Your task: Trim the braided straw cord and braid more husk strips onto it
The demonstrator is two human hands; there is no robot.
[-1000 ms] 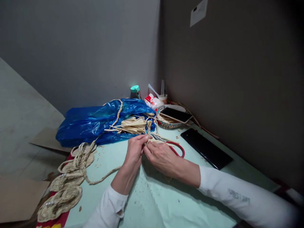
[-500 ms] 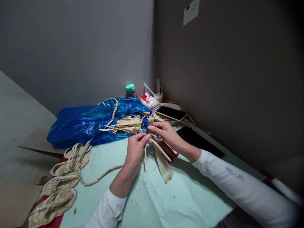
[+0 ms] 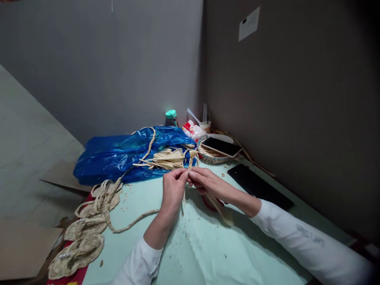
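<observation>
My left hand (image 3: 173, 189) pinches a pale braid of dried plant strips (image 3: 192, 158), whose upper end stands up above the fingertips. My right hand (image 3: 209, 183) meets it fingertip to fingertip, pinching the same strips. A wide loose strip (image 3: 221, 209) hangs below my right hand, blurred. Thinner ends dangle under the left. Red-handled scissors (image 3: 211, 202) lie on the table, partly hidden behind my right hand. Just beyond the hands, a bundle of dried strips (image 3: 168, 159) rests on a blue plastic bag (image 3: 107, 156).
Coiled braided rope (image 3: 86, 245) lies along the left table edge (image 3: 89, 273). At the back stand a teal-lidded bottle (image 3: 171, 118) and a cup with tools (image 3: 205, 126). A phone (image 3: 221, 146) rests on a woven basket (image 3: 213, 159); a black flat device (image 3: 261, 186) lies at right.
My right hand has come lower and closer against the left, showing more of the braid above. The wide strip has swung right under the right hand. The camera view has shifted slightly.
</observation>
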